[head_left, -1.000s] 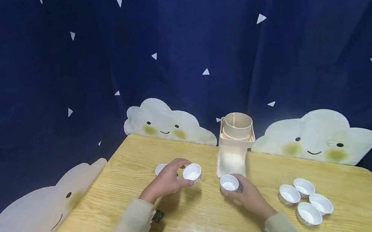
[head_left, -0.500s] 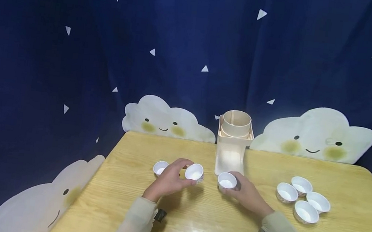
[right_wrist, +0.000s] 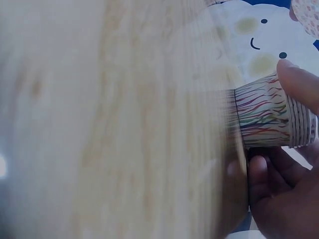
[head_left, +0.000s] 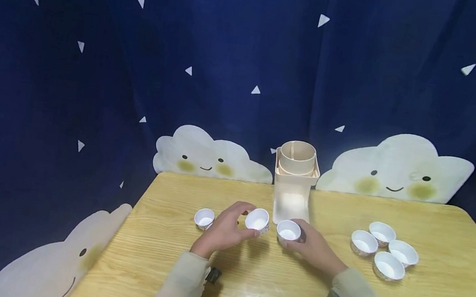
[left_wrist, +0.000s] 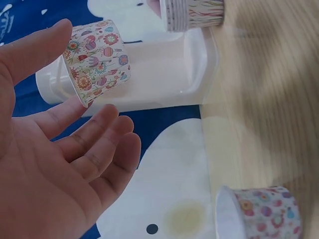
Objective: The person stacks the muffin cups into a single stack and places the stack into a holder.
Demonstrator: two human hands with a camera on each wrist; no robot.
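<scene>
My left hand (head_left: 227, 229) pinches a small paper baking cup (left_wrist: 99, 62) by its rim between thumb and forefinger. Flowers cover the outside of that cup, its inside is white, and it hangs tilted above the table. My right hand (head_left: 316, 246) grips a stack of nested baking cups (right_wrist: 264, 117) with wavy coloured stripes, which stands upright on the table. The held cup is just left of the stack in the head view. Left of my left hand, another flowered baking cup (head_left: 204, 218) stands on the wood.
Behind the hands stands a cream plastic holder (head_left: 291, 202) with a round ring (head_left: 298, 158) on top. Several baking cups (head_left: 388, 267) cluster on the right of the wooden table (head_left: 155, 275). A dark blue curtain (head_left: 233, 32) hangs behind the table.
My left hand has moved right with the flowered cup, closer to the striped stack, uncovering the cup on the left. My right hand keeps its grip on the stack. The head view shifts slightly.
</scene>
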